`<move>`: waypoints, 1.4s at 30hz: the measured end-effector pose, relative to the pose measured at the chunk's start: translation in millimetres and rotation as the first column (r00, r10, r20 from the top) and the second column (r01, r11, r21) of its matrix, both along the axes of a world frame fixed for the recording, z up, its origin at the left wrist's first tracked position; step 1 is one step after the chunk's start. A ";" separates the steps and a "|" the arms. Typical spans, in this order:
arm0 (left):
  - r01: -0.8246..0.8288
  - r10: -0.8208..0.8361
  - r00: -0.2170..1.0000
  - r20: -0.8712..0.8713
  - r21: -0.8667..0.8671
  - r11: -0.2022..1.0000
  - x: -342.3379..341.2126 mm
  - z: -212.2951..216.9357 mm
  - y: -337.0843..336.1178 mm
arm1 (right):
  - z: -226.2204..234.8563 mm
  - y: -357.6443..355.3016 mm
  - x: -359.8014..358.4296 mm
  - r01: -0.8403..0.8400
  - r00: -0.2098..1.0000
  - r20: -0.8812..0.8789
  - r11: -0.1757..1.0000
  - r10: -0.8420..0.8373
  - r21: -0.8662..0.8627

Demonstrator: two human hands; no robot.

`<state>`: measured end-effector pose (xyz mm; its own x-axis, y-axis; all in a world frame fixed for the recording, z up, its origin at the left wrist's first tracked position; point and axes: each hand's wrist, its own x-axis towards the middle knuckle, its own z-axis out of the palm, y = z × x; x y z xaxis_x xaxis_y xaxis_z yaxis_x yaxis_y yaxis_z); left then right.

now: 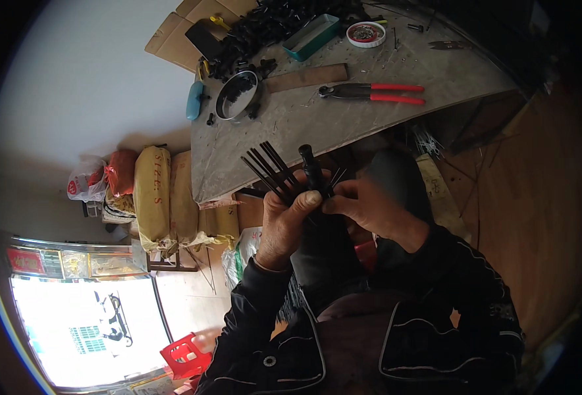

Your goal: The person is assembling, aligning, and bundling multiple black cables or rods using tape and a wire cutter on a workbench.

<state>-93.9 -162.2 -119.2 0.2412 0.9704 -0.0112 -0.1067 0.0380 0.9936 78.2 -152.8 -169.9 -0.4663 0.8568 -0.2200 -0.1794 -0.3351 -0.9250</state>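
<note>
My left hand [281, 227] is closed around a black cylindrical part [312, 172] with a rounded knob on top, held upright above my lap. Several thin black rods [269, 170] fan out from the same hand, pointing up and left. My right hand [378, 212] meets it from the right, thumb and fingers pinched against the side of the black part. A few thin wire-like pieces [336, 176] stick up by its fingertips. What the right fingertips grip is too small and dark to make out.
Pincers [370, 93] with red handles lie on the grey table [284, 128] in front of me. Behind them are a wooden strip [307, 78], a round metal dish [219, 107], a green tray [334, 27] and a heap of black parts [264, 29]. Stuffed sacks [153, 197] stand left.
</note>
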 end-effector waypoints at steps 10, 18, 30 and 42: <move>-0.009 0.025 0.985 0.169 -0.094 0.996 -4.3 -11.1 5.3 | 5.2 0.9 -0.7 -0.012 1.000 0.011 0.999 0.013 -0.036; -0.032 0.053 0.978 0.203 -0.104 0.994 -3.0 -13.7 1.8 | 4.6 3.8 1.6 0.002 0.999 0.035 1.000 -0.003 0.026; 0.025 0.001 0.974 0.228 -0.113 0.993 -2.0 -16.6 6.4 | 5.6 -2.7 1.9 0.115 0.991 0.069 0.993 -0.116 0.019; 0.217 -0.198 0.954 0.225 -0.065 0.974 -4.8 -13.2 7.1 | -3.9 4.2 3.2 -0.013 0.994 -0.105 0.997 0.004 -0.082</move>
<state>-98.7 -155.1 -132.3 0.4435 0.8960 -0.0199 -0.2980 0.1684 0.9396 81.4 -148.6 -173.8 -0.4975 0.8338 -0.2395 -0.2707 -0.4116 -0.8702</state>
